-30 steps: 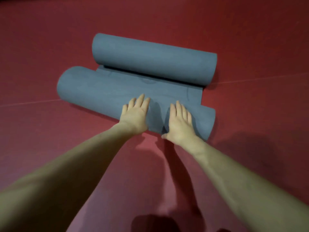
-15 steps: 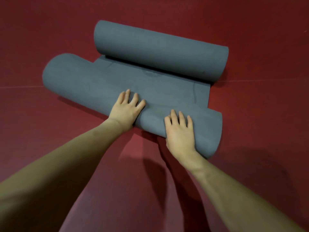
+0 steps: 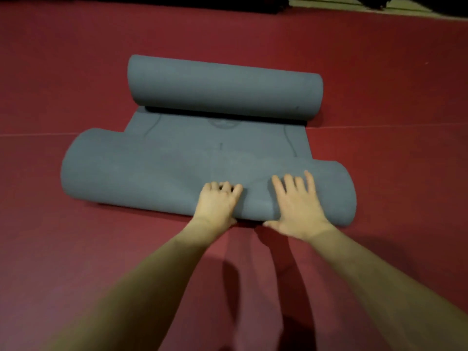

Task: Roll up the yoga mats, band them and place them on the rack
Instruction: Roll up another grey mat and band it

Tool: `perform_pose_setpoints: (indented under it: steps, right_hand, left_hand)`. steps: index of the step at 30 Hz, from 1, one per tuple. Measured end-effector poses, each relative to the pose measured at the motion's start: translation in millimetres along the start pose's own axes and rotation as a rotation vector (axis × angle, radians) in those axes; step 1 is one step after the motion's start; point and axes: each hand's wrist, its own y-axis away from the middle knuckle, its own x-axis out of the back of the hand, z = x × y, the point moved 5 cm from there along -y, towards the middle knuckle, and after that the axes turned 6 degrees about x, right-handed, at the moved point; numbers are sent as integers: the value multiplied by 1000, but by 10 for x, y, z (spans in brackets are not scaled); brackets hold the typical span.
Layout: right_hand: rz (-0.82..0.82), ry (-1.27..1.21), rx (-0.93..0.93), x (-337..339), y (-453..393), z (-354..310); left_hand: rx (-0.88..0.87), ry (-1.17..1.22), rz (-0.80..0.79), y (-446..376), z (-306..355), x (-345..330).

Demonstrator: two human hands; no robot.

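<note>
The floor (image 3: 76, 249) is a dark red padded surface that fills nearly the whole view, with a thin pale seam running across it at about the level of the mat's flat middle. Along the far edge, at the top, runs a dark band; a small pale greenish patch (image 3: 329, 0) shows beyond it at the upper right, too little of it in view to tell what it is. The light is dim, and shadows of the arms fall on the floor between them.

A grey-blue mat (image 3: 215, 138) lies on the floor, rolled from both ends. The far roll (image 3: 222, 89) lies across the view, and a short flat stretch with faint printed lines joins it to the near roll (image 3: 139, 176), which is longer-looking and sticks out past the flat part on both sides.

Both hands rest on the near roll, just beside each other, right of its middle. The left hand (image 3: 217, 203) presses on the roll with its fingers bent at the knuckles, tips on the mat; it holds nothing between them. The right hand (image 3: 296, 206) lies flat, fingers straight and spread, palm on the roll and thumb down at its near edge by the floor. Both bare forearms reach in from the bottom corners.
</note>
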Motion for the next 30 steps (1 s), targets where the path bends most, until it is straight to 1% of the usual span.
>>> perform_pose_setpoints:
  steps: [1, 2, 5, 6, 9, 10, 11, 13, 14, 15, 18, 22, 24, 25, 26, 28, 30]
  right_hand:
    - [1, -11, 36, -31, 45, -81]
    - [0, -46, 34, -46, 53, -160]
    - [-45, -213, -124, 23, -9, -302]
    - [-38, -239, -150, 67, -42, -314]
    - [19, -295, -111, 154, -142, -315]
    - [4, -329, -107, 150, -149, -307]
    - [-23, -349, -102, 145, -133, -315]
    - [30, -328, -104, 188, -60, -374]
    - [64, -309, -106, 243, -17, -413]
    - [63, -300, -110, 279, 27, -454]
    - [-62, -279, -109, 280, 167, -514]
    - [-68, -339, -48, 385, 323, -554]
    - [-122, -411, 11, 398, 352, -618]
    - [-153, -465, 29, 405, 372, -658]
    - [-175, -508, 39, 418, 397, -697]
    - [-220, -521, 60, 461, 453, -770]
    - [-354, -441, 104, 461, 490, -845]
  left_hand:
    - [-14, 46, -12, 70, -48, -29]
    - [-32, 103, -7, 112, -126, -33]
    - [-31, 280, -31, 164, -335, 51]
    - [-18, 307, -8, 145, -385, 106]
    - [19, 225, 115, 93, -438, 264]
    - [38, 214, 97, 88, -443, 262]
    - [42, 216, 47, 100, -438, 247]
    - [19, 193, -23, 175, -412, 227]
    - [8, 160, -21, 225, -410, 236]
    - [-3, 125, -13, 286, -419, 246]
    - [-13, 94, -58, 452, -468, 229]
    - [-7, 191, -115, 587, -566, 299]
    - [-20, 243, -189, 650, -595, 286]
    - [-39, 233, -235, 698, -592, 264]
    - [-57, 194, -272, 755, -586, 243]
    - [-69, 64, -289, 871, -576, 227]
    - [-72, -79, -278, 969, -548, 203]
